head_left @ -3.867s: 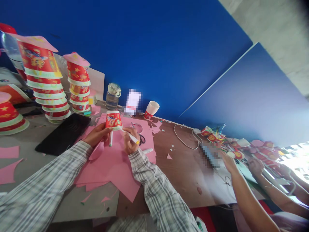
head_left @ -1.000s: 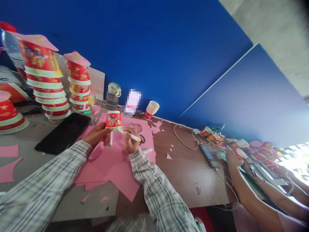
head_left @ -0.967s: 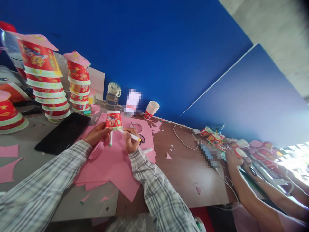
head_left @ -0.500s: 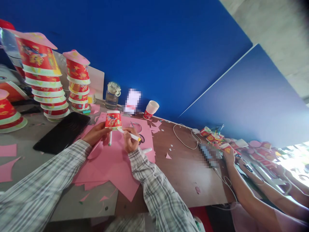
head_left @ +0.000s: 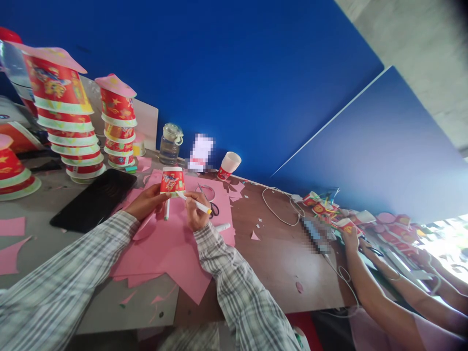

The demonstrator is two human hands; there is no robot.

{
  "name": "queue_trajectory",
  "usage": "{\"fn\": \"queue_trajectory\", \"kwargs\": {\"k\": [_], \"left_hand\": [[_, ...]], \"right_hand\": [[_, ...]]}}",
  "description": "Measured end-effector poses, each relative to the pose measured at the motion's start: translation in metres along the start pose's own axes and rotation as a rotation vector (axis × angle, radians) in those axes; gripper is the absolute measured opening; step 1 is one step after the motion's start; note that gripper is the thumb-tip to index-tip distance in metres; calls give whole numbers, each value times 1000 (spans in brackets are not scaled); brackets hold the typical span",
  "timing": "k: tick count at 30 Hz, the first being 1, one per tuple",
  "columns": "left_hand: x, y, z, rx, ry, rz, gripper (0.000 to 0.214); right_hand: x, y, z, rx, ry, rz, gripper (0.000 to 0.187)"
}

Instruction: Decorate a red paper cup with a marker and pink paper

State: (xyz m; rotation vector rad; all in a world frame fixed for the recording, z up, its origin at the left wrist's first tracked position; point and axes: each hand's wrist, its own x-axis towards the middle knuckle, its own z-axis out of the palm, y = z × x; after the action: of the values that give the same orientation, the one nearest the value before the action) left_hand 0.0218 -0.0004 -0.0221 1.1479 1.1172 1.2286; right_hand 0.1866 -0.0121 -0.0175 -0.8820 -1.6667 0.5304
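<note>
My left hand (head_left: 150, 202) grips a red printed paper cup (head_left: 172, 181), which is upside down with its wide rim at the bottom. A white marker (head_left: 200, 205) with a yellow end sits in my closed right hand (head_left: 195, 214), its tip at the cup's pale rim. Below the cup, another white marker (head_left: 167, 209) with a green end lies on the pink paper sheets (head_left: 168, 253). Scissors (head_left: 212, 207) and a roll of tape (head_left: 205, 193) are just beyond my right hand.
Stacked cup towers (head_left: 119, 122) with pink tops stand at the left. A black tablet-like slab (head_left: 94, 200) lies near my left arm. Behind are a water jar (head_left: 170, 145) and white-lined cups (head_left: 229, 165). At the right, another person's hand (head_left: 350, 239) works among cups and a cable (head_left: 283, 222).
The cup in my left hand has shifted very slightly right. My right hand and the marker have moved a little along the rim. The other person's hands have shifted too.
</note>
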Motion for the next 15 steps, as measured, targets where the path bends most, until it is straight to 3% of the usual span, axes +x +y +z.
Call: {"fn": "queue_trajectory", "kwargs": {"k": [15], "left_hand": [[-1,3,1,31,33,-10,42]], "right_hand": [[2,-5,-2,-15,8,20,22]]}}
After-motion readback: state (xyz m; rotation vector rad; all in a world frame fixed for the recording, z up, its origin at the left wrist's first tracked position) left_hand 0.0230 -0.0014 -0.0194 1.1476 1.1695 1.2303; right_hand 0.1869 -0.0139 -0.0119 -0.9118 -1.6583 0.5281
